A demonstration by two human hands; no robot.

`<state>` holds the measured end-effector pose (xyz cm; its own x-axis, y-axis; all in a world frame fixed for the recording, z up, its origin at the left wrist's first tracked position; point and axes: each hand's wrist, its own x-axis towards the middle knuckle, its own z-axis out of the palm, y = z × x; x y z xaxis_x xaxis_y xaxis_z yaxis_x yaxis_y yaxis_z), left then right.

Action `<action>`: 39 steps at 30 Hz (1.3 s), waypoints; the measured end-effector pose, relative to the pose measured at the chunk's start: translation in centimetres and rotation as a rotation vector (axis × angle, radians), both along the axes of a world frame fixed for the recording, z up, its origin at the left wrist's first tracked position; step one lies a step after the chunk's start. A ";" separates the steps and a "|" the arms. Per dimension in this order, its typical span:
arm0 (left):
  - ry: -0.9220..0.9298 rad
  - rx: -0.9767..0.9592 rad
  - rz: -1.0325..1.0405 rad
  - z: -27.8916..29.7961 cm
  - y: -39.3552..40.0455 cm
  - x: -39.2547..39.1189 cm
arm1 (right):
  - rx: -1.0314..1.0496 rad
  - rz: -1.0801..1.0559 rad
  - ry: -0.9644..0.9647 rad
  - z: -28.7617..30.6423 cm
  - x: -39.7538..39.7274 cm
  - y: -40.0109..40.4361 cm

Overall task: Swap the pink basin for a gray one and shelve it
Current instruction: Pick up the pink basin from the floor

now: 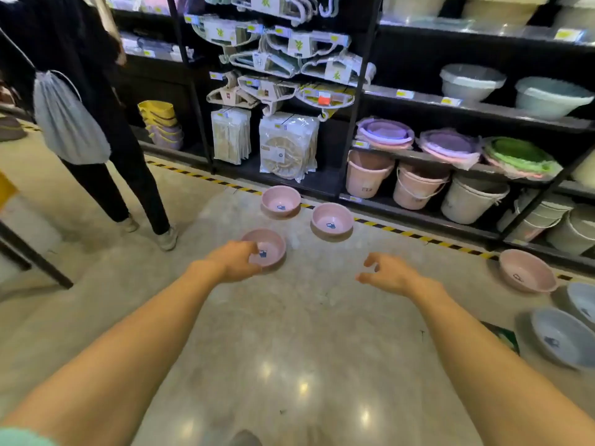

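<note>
Both bare arms stretched forward and down, forearms converging toward the middle. Left hand [236, 261] palm-down, fingers curled and bunched toward the right — whether it grips anything can't be told. Right hand [388, 272] apart from it at about the same reach, palm down, fingers loosely bent and spread, thumb out — holding nothing. Wrists roughly straight.

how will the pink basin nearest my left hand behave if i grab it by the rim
The pink basin looks like thin moulded plastic, so probably light and fairly stiff. It is empty, so one hand should manage. Its smooth rim could slip, and the polished floor would let it slide if pushed.
</note>
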<state>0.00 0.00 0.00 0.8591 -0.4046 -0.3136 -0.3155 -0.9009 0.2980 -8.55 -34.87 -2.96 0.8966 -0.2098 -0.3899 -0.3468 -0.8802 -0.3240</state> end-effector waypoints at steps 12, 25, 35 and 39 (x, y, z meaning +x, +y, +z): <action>0.159 0.106 0.089 -8.1 1.5 9.6 | 0.032 0.025 0.184 -5.6 9.3 1.4; 0.276 0.031 0.134 -13.0 0.7 27.6 | 0.088 -0.081 0.280 -8.4 27.3 1.5; 0.400 -0.008 0.281 -16.9 -2.2 39.2 | 0.132 -0.052 0.389 -14.2 40.8 -1.7; 0.470 -0.021 0.391 -18.5 -2.1 43.9 | 0.172 0.007 0.476 -17.1 47.3 -1.8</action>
<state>43.94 -2.11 -18.47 0.7167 -0.0977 -0.6905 0.2068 -0.9158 0.3442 38.78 -36.64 -20.04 0.6124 -0.1012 -0.7840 -0.4858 -0.8306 -0.2723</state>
